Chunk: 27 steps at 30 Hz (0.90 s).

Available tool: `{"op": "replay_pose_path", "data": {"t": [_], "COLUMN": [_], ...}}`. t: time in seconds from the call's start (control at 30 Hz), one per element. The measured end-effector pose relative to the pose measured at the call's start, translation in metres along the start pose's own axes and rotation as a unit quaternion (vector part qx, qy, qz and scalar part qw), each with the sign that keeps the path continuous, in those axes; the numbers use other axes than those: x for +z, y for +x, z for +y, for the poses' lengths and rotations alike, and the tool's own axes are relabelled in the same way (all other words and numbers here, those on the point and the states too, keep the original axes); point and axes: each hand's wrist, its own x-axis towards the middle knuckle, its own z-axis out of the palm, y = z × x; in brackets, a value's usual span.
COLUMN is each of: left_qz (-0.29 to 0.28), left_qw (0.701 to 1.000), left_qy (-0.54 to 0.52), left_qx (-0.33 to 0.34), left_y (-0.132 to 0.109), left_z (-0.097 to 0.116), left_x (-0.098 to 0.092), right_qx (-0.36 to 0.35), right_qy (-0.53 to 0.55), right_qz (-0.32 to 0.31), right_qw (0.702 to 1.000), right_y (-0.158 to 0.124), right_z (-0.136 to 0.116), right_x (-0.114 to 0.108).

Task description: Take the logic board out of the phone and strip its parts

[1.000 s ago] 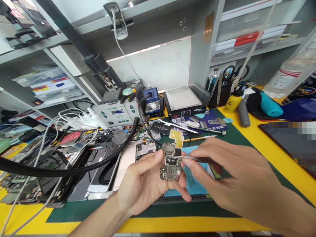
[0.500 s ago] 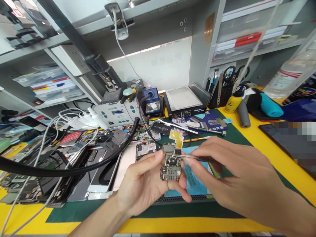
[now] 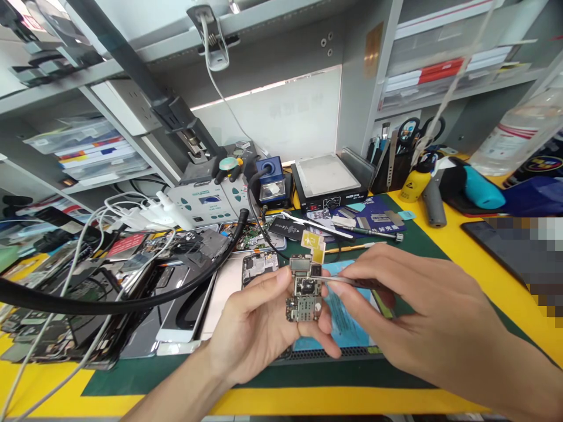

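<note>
A small circuit board (image 3: 307,290) is held upright between the thumb and fingers of my left hand (image 3: 259,322), near the middle of the view. A yellow and white flap (image 3: 314,243) sticks up from its top edge. My right hand (image 3: 422,316) pinches thin metal tweezers (image 3: 341,280), whose tip points left and meets the right side of the board, just below the dark square part. Most of the tweezers is hidden by the fingers of my right hand. Beneath both hands lies a light blue pad (image 3: 347,319).
Stacked phone parts (image 3: 101,293) and a black hose (image 3: 132,306) fill the left. Behind stand a grey soldering station (image 3: 211,202) and a heating plate (image 3: 328,176). A yellow bottle (image 3: 414,181) and a dark phone (image 3: 492,249) are at the right, on the yellow table (image 3: 461,252).
The tweezers' tip has shifted very slightly on the board's right side. Both hands otherwise stay in place.
</note>
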Motion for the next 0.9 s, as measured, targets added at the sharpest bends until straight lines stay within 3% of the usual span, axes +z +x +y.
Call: {"op": "replay_pose_path", "data": {"t": [0.9], "left_qz": [0.018], "left_qw": [0.999], "left_qy": [0.033], "left_qx": [0.016], "left_y": [-0.001], "left_z": [-0.0011], "left_x": [0.0012], "right_qx": [-0.005], "right_qy": [-0.004], "right_qz": [0.005], "right_qw": [1.0], "right_y": [0.0011], "right_z": [-0.0005], "right_x": [0.0017]}}
